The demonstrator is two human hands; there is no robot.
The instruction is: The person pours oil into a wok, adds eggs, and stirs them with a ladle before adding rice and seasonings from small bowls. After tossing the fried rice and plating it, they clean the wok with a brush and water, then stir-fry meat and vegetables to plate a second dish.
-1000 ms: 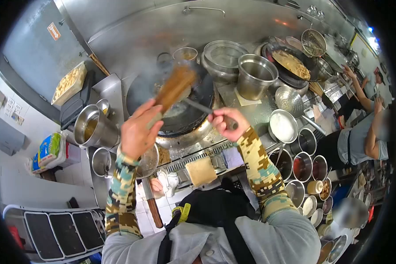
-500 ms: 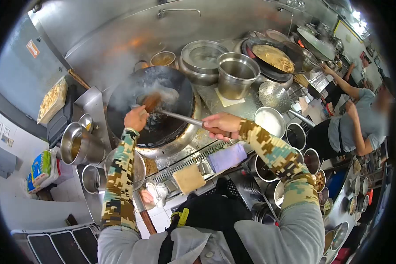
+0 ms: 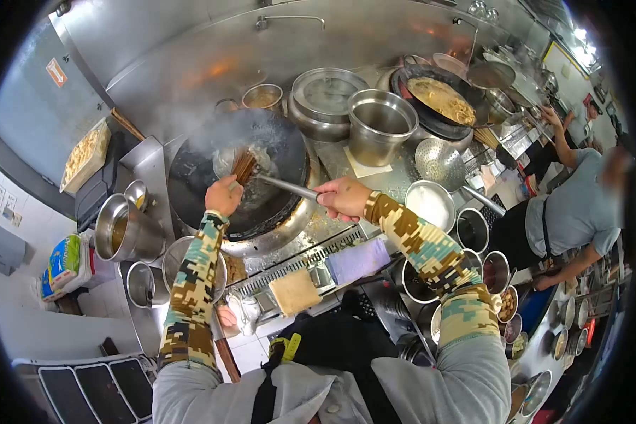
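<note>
A large black wok [image 3: 191,198] sits on the burner in front of me, steaming, with some liquid at its bottom. My left hand [image 3: 223,196] is closed round a bamboo wok brush [image 3: 244,166], whose bristles are at the bowl of a ladle inside the wok. My right hand [image 3: 344,198] grips the handle of that ladle [image 3: 290,186], which slants down to the left into the wok. Steam and the brush partly hide the ladle's bowl.
Behind the wok stand a lidded pot [image 3: 330,92] and a tall steel pot [image 3: 383,127]. A perforated strainer [image 3: 439,164] lies to the right, near a pot of white contents [image 3: 430,206]. Folded cloths [image 3: 358,261] lie along the front edge. A co-worker [image 3: 579,191] stands at the right.
The brush has turned from blurred to sharp and stands more upright at the ladle bowl. My right hand has shifted slightly left. The co-worker's lower arm has dropped toward the counter.
</note>
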